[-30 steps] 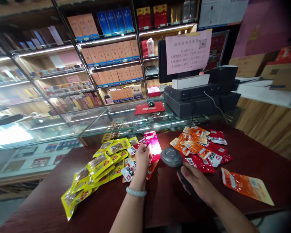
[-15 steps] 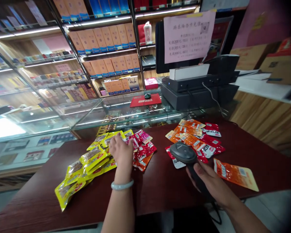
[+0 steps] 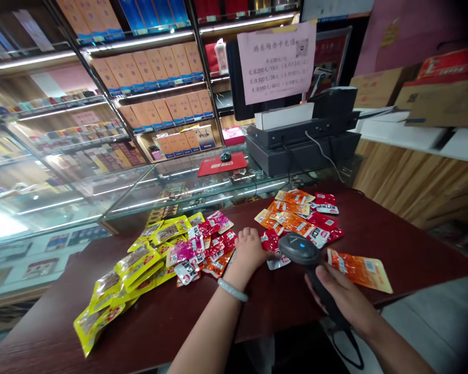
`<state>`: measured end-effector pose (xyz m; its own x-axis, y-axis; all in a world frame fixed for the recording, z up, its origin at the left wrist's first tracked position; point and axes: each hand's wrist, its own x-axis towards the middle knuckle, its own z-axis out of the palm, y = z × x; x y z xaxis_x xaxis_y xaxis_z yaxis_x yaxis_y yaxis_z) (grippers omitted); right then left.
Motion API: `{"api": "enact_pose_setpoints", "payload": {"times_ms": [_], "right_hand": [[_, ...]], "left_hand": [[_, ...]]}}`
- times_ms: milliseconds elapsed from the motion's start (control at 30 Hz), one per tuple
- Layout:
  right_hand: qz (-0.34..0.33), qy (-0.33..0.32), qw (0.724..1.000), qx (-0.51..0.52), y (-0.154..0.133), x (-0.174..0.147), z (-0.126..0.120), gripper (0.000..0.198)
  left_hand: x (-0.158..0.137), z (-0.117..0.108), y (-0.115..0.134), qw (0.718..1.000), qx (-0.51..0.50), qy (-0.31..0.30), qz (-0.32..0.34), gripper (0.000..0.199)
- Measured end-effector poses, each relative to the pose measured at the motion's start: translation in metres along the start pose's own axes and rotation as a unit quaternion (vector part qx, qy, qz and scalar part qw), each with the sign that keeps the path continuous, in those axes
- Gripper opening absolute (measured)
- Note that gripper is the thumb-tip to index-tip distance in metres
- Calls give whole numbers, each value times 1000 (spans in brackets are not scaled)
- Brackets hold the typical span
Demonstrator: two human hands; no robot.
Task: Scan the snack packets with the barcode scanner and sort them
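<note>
My right hand [image 3: 339,293] is wrapped around the handle of a dark barcode scanner [image 3: 299,249], whose head tilts over the table with a small blue light showing. Between two groups of snack packets, my left hand [image 3: 251,250] reaches palm down, thumb apart from the fingers and nothing seen in its grasp. Its thumb is close to a red and white packet [image 3: 271,240]; whether they touch I cannot tell. Left of it lie red packets [image 3: 222,243], a pink packet [image 3: 186,250] and a pile of yellow packets [image 3: 138,262]. Orange packets [image 3: 294,221] are heaped beyond the scanner.
A single orange packet [image 3: 361,270] lies near the right edge of the dark red table [image 3: 171,322]. Behind stand a glass counter [image 3: 179,176], a mouse on a red mat [image 3: 234,163], a cash drawer [image 3: 273,156] and a monitor with a pink notice [image 3: 276,62].
My left hand has moved right, from the yellow and red packets to the gap between the groups. Pink and white packets it covered now show. The scanner's blue light now shows.
</note>
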<state>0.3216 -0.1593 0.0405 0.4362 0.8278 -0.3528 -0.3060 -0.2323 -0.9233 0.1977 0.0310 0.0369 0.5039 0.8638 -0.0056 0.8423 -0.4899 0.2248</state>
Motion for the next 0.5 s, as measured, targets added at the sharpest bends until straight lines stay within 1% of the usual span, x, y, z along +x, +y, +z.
{"api": "enact_pose_setpoints", "payload": {"times_ms": [67, 133, 233, 300, 433, 500], "right_hand": [[-4, -5, 1000, -8, -1, 0, 1, 65], [-14, -15, 1000, -18, -2, -1, 2, 64], [-38, -44, 998, -23, -4, -1, 5, 60], [-48, -58, 997, -24, -5, 0, 7, 58], [-26, -55, 998, 4, -5, 6, 7, 62], [-20, -57, 998, 26, -5, 11, 4, 62]], "left_hand": [[0, 1, -1, 999, -37, -2, 7, 71], [-3, 4, -4, 995, -101, 0, 11, 66], [-8, 8, -9, 981, -195, 6, 10, 70], [-9, 8, -10, 981, -193, 16, 25, 68], [-12, 2, -6, 984, -149, 18, 92, 33], [-17, -1, -3, 983, -139, 21, 120, 24]]}}
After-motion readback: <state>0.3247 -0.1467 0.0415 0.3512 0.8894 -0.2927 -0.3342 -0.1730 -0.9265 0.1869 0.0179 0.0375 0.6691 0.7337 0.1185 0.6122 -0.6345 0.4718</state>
